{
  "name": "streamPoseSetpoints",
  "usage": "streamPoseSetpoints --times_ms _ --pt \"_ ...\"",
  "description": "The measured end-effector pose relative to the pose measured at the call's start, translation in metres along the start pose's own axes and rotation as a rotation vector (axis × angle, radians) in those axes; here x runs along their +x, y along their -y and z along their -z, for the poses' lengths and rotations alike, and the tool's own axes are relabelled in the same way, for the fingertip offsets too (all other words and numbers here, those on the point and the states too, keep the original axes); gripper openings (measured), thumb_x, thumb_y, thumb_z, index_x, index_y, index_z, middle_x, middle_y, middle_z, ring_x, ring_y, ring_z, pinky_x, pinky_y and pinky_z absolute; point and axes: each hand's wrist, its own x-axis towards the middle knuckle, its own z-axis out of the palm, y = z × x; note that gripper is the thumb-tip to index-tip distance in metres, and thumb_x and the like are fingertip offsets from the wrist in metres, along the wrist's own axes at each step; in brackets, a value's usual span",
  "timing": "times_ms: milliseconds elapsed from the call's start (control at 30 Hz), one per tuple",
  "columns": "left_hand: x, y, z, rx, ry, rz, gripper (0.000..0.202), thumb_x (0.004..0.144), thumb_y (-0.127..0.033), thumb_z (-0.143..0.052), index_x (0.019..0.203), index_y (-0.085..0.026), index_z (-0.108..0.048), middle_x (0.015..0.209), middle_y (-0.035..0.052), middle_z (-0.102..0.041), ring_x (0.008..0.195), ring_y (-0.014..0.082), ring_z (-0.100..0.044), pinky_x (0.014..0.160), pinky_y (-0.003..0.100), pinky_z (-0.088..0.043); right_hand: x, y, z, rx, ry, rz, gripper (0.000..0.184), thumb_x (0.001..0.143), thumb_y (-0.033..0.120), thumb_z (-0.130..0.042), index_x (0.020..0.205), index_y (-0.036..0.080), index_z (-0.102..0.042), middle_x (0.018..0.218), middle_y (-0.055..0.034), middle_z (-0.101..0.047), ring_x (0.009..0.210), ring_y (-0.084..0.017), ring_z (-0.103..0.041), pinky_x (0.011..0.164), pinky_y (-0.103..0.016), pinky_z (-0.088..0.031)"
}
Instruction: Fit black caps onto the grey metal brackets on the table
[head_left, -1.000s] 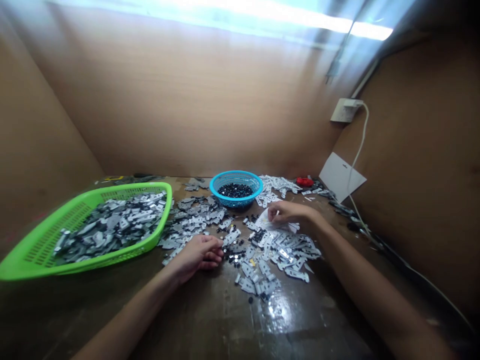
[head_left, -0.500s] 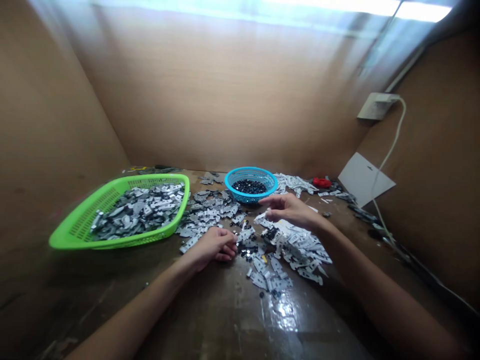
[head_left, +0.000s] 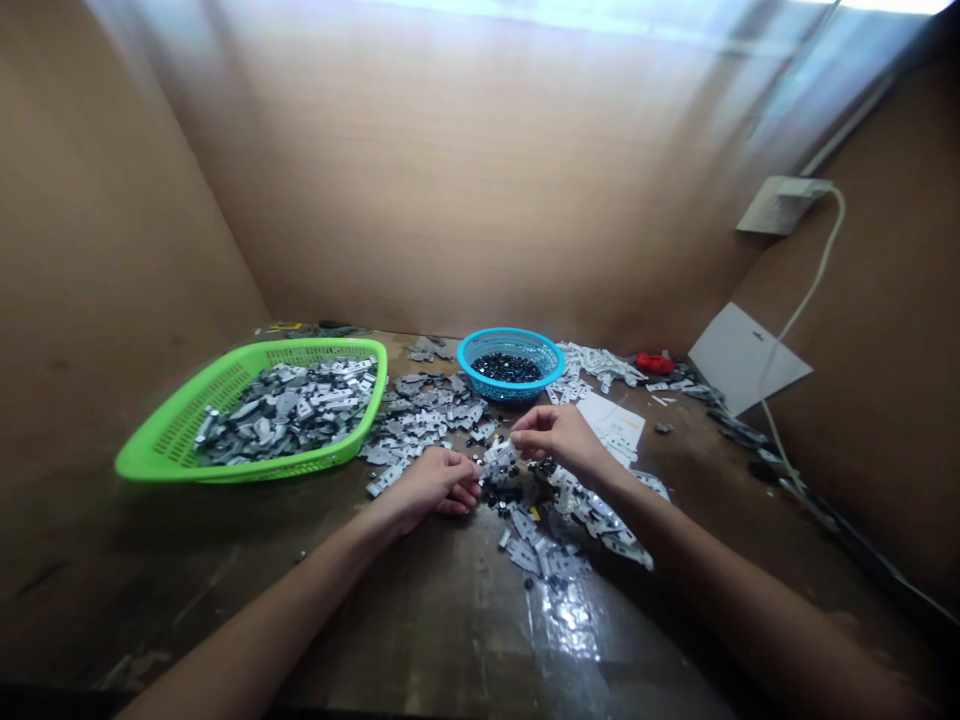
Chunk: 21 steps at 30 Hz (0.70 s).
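Observation:
My left hand [head_left: 433, 485] rests on the dark table with its fingers curled in a pinch at the edge of a scatter of small black parts [head_left: 501, 492]; what it grips is too small to make out. My right hand [head_left: 553, 436] hovers just to its right, fingers pinched on a small grey metal piece [head_left: 498, 455]. Below and right of both hands lies a loose pile of grey metal pieces [head_left: 577, 515]. A round blue basket [head_left: 511, 362] of small black parts stands just behind the hands.
A green basket [head_left: 259, 415] full of grey metal pieces sits at the left, with more pieces [head_left: 427, 412] spilled beside it. White sheets [head_left: 615, 420] and a red object [head_left: 654, 362] lie at the back right. A white cable [head_left: 795, 310] hangs from a wall socket [head_left: 780, 204]. Brown walls enclose the table.
My right hand has drawn back from near the blue basket towards my left hand, carrying a grey piece. The left hand has stayed put. The view has shifted slightly.

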Motion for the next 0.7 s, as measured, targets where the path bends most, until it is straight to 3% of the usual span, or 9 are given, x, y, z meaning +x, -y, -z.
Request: streamPoseSetpoints --times_ms 700 --pt "0.0006 0.0008 -0.0001 -0.009 -0.016 0.009 0.029 0.065 -0.039 -0.064 0.077 -0.013 -0.06 0.072 0.0052 -0.064 0.056 0.0094 -0.057 0.054 0.021 -0.046 0.0 -0.0061 -0.0106 -0.066 -0.017 -0.059 0.012 0.06 0.023 -0.066 0.065 0.014 -0.06 0.051 0.0002 -0.059 0.046 -0.01 -0.051 0.043 -0.02 -0.039"
